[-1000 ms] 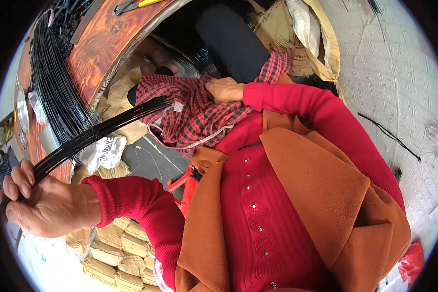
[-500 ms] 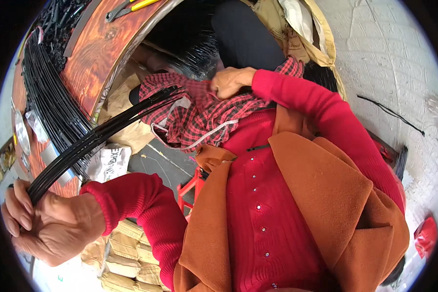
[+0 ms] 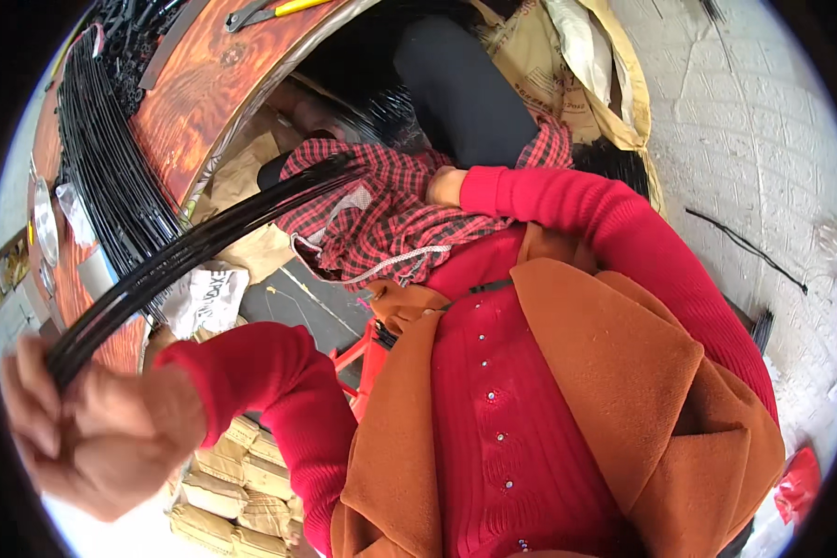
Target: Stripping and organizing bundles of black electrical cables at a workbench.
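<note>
While my left hand (image 3: 93, 437) clenches its fingers around one end of the black strips (image 3: 205, 246), pulling them taut, my right hand (image 3: 442, 186) rests on the checked cloth (image 3: 381, 214); its grip I cannot tell.

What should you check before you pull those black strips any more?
1. Left hand grips the black strips firmly: ok, fist closed round one end.
2. Right hand steadies the other end: cannot tell, it rests on the red checked cloth, and the strips' far end is hidden there.
3. Strips stay bunched together: ok, they run as one bundle.
4. Bundle clear of the pile of black strips on the wooden tabletop: cannot tell, they overlap in this view.
5. Pliers out of the way: ok, at the tabletop's far edge.
</note>
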